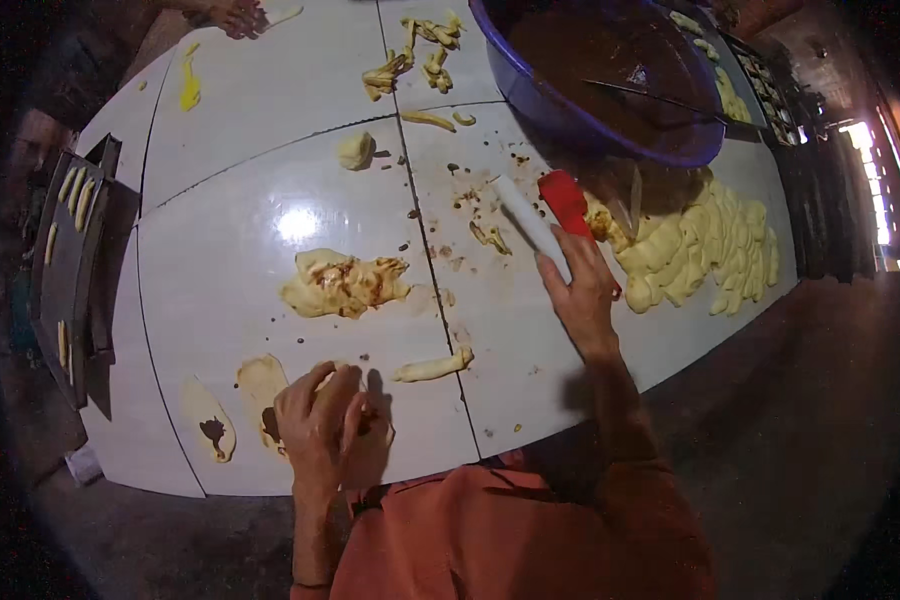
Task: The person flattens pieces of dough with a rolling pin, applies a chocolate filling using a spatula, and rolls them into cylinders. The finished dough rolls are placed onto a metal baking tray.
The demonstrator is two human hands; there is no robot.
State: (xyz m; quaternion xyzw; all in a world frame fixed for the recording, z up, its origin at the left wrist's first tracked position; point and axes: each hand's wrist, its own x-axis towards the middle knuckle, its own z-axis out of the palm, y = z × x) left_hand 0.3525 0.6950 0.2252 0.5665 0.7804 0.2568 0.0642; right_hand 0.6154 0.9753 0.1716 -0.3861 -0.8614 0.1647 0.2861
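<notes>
Dough lies all over the white tiled desk, and the blue basin at its far right edge serves as the landmark: it holds a dark brown filling, with a long dark utensil resting across it. Just below the basin, on the near right side, a heap of pale yellow dough pieces is spread over the desk. Left of the basin, at the far edge, lie several twisted dough strips, and a small dough ball sits below them. The right hand is closed around a scraper with a white handle and a red blade, the blade pointing toward the basin and nearly touching the heap. Well to the lower left of the basin, a flattened dough patch smeared with brown filling lies mid-desk, and a short rolled piece lies nearer the person. The left hand is curled down over a piece of dough at the near edge, pressing it against the desk; beside it to the left are two flat ovals of dough, one with a dab of filling. Far left of the basin, off the desk's edge, a dark tray carries a few shaped pieces. Another person's hand shows at the far left corner, near a yellow smear.
</notes>
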